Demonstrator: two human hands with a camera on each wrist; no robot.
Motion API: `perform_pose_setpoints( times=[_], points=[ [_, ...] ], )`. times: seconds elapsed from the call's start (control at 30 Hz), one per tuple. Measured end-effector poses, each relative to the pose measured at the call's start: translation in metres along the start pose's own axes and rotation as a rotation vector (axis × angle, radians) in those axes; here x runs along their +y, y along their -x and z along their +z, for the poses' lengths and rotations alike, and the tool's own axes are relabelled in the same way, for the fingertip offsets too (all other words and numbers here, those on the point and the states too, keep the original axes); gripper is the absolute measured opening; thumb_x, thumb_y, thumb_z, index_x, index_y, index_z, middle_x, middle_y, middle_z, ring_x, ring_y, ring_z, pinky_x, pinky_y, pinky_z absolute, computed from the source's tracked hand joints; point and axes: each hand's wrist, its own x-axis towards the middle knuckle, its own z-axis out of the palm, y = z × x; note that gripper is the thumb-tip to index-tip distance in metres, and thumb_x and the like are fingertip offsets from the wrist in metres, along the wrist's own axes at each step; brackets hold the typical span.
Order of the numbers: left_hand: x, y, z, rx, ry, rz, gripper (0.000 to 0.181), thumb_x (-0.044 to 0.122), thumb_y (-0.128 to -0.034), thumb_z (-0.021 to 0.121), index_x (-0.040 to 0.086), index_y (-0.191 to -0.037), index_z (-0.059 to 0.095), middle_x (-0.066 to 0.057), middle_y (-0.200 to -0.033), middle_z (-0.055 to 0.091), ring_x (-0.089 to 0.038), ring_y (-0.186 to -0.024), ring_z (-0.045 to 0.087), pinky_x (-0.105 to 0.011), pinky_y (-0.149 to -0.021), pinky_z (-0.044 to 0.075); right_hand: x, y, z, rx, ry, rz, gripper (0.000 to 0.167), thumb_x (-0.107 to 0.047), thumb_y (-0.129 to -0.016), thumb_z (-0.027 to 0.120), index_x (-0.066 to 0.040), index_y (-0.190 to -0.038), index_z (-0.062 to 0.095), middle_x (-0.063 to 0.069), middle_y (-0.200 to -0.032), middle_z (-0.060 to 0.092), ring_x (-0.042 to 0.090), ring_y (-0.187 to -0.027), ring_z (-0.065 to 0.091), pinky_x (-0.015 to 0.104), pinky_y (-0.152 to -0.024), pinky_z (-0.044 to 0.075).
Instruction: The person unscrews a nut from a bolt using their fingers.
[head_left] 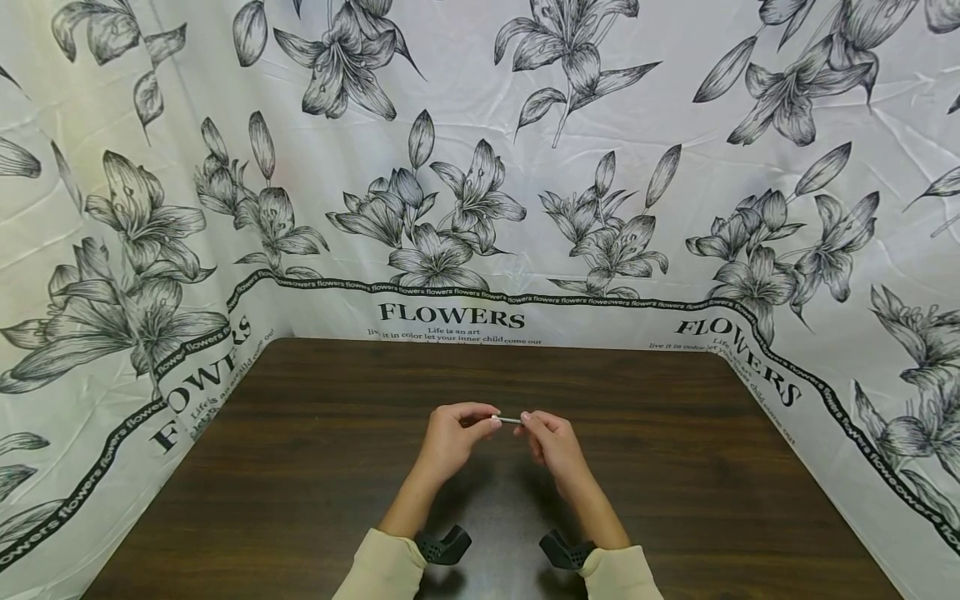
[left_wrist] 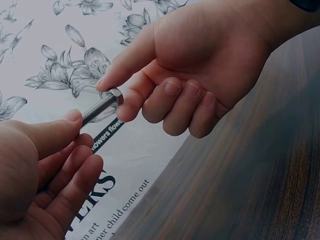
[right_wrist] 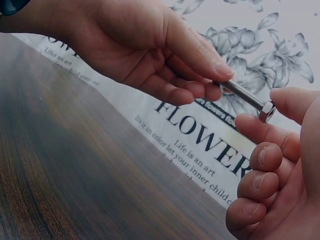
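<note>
A silver metal bolt [head_left: 508, 420] with a threaded shank is held level above the table between both hands. My left hand [head_left: 452, 437] pinches the threaded end between thumb and fingers. At the other end, the thumb and index finger of my right hand [head_left: 557, 443] hold the hexagonal end [right_wrist: 267, 111]. Whether that hexagon is the bolt's head or a nut, I cannot tell. In the left wrist view the bolt [left_wrist: 99, 109] slants up to the right, its thread showing between the hands. The right hand's other fingers [left_wrist: 172, 102] are curled in, away from the bolt.
Beneath the hands lies a dark brown wood-grain table [head_left: 322, 467]. A white cloth [head_left: 450, 108] printed with black flowers and lettering hangs along its back and sides. Black bands with dark devices [head_left: 444, 546] sit on both wrists, by the cream sleeves [head_left: 384, 567].
</note>
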Motion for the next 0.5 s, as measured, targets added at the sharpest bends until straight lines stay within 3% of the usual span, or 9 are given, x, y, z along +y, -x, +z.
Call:
perform_pose_setpoints(
  times=[0.17,0.23,0.4,0.5],
  points=[
    [0.024,0.006,-0.006,-0.008,0.010,0.013,0.009,-0.001,-0.0835,0.074,-0.001,-0.092,0.074,-0.013,-0.079,0.070,-0.027,-0.067,0.065,-0.025,-0.057,0.049,0.016,-0.008,-0.003,0.027,-0.042,-0.011,0.028,-0.011,-0.099,0.057,0.016,-0.095,0.059,0.002,-0.054,0.039,0.011,-0.044,0.034,0.022,-0.044,0.029],
    [0.025,0.006,-0.006,-0.005,0.013,0.017,0.008,-0.001,-0.0836,0.074,-0.001,-0.092,0.074,-0.013,-0.079,0.070,-0.027,-0.067,0.065,-0.025,-0.057,0.049,0.019,-0.009,-0.003,0.035,-0.051,-0.038,0.029,-0.012,-0.098,0.059,0.017,-0.097,0.057,0.001,-0.054,0.040,0.011,-0.044,0.034,0.022,-0.044,0.029],
    [0.005,0.002,-0.003,0.004,0.005,0.021,0.008,0.005,-0.0836,0.076,0.003,-0.092,0.075,-0.006,-0.078,0.070,-0.020,-0.066,0.065,-0.026,-0.056,0.049,0.016,-0.006,-0.004,0.009,-0.063,-0.082,0.023,-0.006,-0.097,0.058,0.016,-0.104,0.058,0.001,-0.057,0.041,0.010,-0.046,0.036,0.023,-0.045,0.029],
    [0.003,0.001,-0.002,0.007,0.011,0.013,0.009,0.006,-0.0835,0.076,0.002,-0.092,0.075,-0.005,-0.077,0.070,-0.018,-0.065,0.064,-0.027,-0.055,0.049,0.015,-0.005,-0.005,-0.006,-0.073,-0.095,0.020,-0.002,-0.096,0.058,0.014,-0.108,0.060,0.001,-0.058,0.042,0.009,-0.046,0.036,0.023,-0.046,0.029]
  ],
)
